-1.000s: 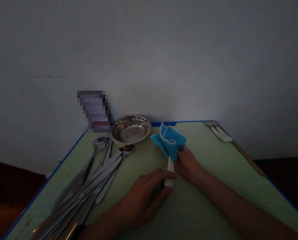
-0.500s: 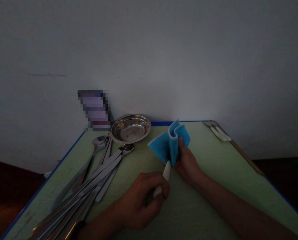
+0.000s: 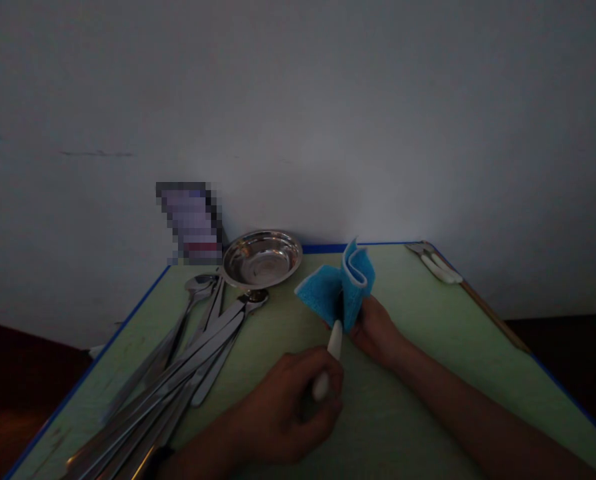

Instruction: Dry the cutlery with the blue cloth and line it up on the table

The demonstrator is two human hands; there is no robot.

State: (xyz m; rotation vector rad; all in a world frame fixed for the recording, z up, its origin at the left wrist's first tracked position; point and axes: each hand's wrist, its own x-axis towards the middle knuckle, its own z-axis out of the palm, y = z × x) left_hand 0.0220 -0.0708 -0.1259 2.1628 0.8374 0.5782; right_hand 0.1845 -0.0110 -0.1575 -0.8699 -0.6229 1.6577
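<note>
My left hand [image 3: 288, 407] is closed round the white handle of a utensil [image 3: 328, 363], whose far end is hidden inside a blue cloth [image 3: 341, 290]. My right hand [image 3: 375, 330] grips that folded blue cloth, wrapped round the utensil's hidden end, above the middle of the green table [image 3: 428, 347]. Both hands sit close together near the table's centre.
A pile of several long steel spoons [image 3: 178, 373] lies on the left of the table. A steel bowl [image 3: 261, 258] stands at the back by the wall, beside a blurred box [image 3: 191, 221]. Two white-handled utensils [image 3: 438, 263] lie at the back right corner.
My left hand has drawn the white handle back toward me and tilted it. The blue cloth in my right hand has shifted and refolded round the utensil's end.
</note>
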